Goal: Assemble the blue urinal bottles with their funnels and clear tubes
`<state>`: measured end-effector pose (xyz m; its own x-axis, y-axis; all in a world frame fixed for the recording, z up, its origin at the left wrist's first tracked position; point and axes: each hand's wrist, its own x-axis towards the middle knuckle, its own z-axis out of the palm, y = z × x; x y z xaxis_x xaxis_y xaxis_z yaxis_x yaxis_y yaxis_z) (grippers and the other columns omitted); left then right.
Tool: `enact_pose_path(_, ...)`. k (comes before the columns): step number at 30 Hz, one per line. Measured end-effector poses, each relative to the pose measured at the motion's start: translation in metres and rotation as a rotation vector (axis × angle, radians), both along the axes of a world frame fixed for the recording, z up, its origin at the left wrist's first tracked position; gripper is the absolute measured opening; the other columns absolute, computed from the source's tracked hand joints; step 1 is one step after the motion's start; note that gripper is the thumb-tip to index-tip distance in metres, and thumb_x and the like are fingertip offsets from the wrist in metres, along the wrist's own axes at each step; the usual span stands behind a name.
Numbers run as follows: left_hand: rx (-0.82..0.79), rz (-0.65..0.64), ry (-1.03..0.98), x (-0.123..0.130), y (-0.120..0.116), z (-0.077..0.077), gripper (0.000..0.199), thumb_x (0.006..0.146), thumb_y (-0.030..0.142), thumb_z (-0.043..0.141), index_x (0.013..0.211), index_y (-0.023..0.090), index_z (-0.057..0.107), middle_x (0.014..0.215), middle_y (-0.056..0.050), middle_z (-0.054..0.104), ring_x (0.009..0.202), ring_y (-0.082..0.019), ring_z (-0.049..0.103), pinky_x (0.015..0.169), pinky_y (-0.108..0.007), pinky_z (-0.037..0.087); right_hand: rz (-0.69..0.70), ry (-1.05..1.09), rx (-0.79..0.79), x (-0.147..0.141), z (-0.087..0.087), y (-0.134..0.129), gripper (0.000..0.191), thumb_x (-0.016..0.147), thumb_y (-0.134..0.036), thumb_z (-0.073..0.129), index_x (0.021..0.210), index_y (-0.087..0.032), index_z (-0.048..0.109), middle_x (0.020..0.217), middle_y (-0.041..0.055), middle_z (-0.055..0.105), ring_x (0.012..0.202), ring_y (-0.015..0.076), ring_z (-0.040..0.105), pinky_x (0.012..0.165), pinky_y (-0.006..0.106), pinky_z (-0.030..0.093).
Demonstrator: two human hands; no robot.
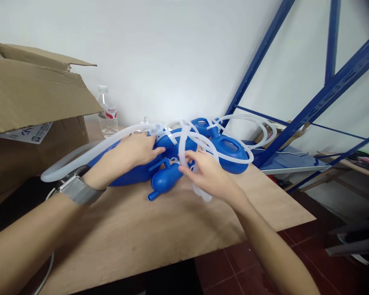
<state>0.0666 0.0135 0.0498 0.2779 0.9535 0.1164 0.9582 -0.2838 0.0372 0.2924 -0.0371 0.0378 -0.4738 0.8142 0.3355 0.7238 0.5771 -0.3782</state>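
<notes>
Tubing (182, 143), part-hidden, seemingly in right hand (208, 171).

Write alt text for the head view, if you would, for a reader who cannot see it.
A person's right grip holds a pale tube while the left grip lies over a blue jug on a table. More blue jugs and looping tubes crowd around. A carton and a clear bottle stand at left, a blue rack at right.

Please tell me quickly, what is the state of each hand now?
Left hand: on a blue container, thumb spread; fingertips hidden, grip cannot be told.
Right hand: closed, holding a whitish tube between thumb and fingers.
</notes>
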Motion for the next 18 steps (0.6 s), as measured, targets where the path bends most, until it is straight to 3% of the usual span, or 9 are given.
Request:
enact_pose_path(5,0.126,0.044,0.0,0.03,-0.045,0.011,0.047,0.096,0.054,0.063,0.115,0.012,0.074,0.124,-0.025,0.071,0.115,-0.046,0.066,0.092,-0.047,0.049,0.031,0.394,-0.163,0.015,0.015,0.019,0.028,0.091,-0.036,0.069,0.116,-0.022,0.073,0.094,0.0046,0.079,0.086,0.0245,0.074,0.075,0.037,0.055)
enact_pose_path(7,0.15,-0.041,-0.002,0.041,-0.056,0.008,0.044,0.098,0.052,0.061,0.114,0.014,0.075,0.123,-0.024,0.07,0.114,-0.045,0.066,0.088,-0.047,0.05,0.046,0.439,-0.205,0.018,0.011,0.027,0.031,0.089,-0.035,0.07,0.115,-0.02,0.075,0.087,0.0035,0.077,0.082,0.0231,0.073,0.072,0.035,0.054)
enact_pose_path(10,0.144,-0.214,-0.001,0.051,-0.055,-0.014,0.043,0.101,0.05,0.056,0.119,0.015,0.073,0.118,-0.021,0.071,0.107,-0.039,0.067,0.082,-0.045,0.052,0.058,0.475,-0.266,0.021,-0.003,0.037,0.039,0.086,-0.04,0.075,0.119,-0.019,0.074,0.08,0.0022,0.075,0.077,0.0219,0.072,0.07,0.035,0.055)
enact_pose_path(14,0.179,-0.351,0.087,0.059,-0.043,-0.052,0.052,0.101,0.05,0.057,0.131,0.009,0.069,0.132,-0.026,0.067,0.122,-0.041,0.062,0.101,-0.048,0.048,0.044,0.385,-0.269,0.023,-0.019,0.041,0.051,0.087,-0.046,0.077,0.13,-0.018,0.07,0.074,-0.0002,0.072,0.072,0.0205,0.07,0.071,0.035,0.056)
enact_pose_path(16,0.174,-0.36,0.106,0.061,-0.039,-0.059,0.052,0.102,0.046,0.054,0.136,0.009,0.067,0.141,-0.027,0.063,0.127,-0.042,0.059,0.106,-0.051,0.045,0.08,0.347,-0.289,0.027,-0.022,0.04,0.051,0.09,-0.046,0.075,0.133,-0.019,0.068,0.08,0.0005,0.074,0.074,0.0199,0.07,0.073,0.035,0.057)
enact_pose_path(18,0.112,-0.33,0.096,0.062,-0.038,-0.056,0.057,0.099,0.045,0.057,0.143,0.01,0.062,0.141,-0.027,0.063,0.127,-0.042,0.06,0.106,-0.051,0.045,0.144,0.339,-0.342,0.033,-0.022,0.038,0.05,0.092,-0.046,0.074,0.134,-0.021,0.067,0.089,0.0017,0.076,0.08,0.0198,0.072,0.076,0.035,0.058)
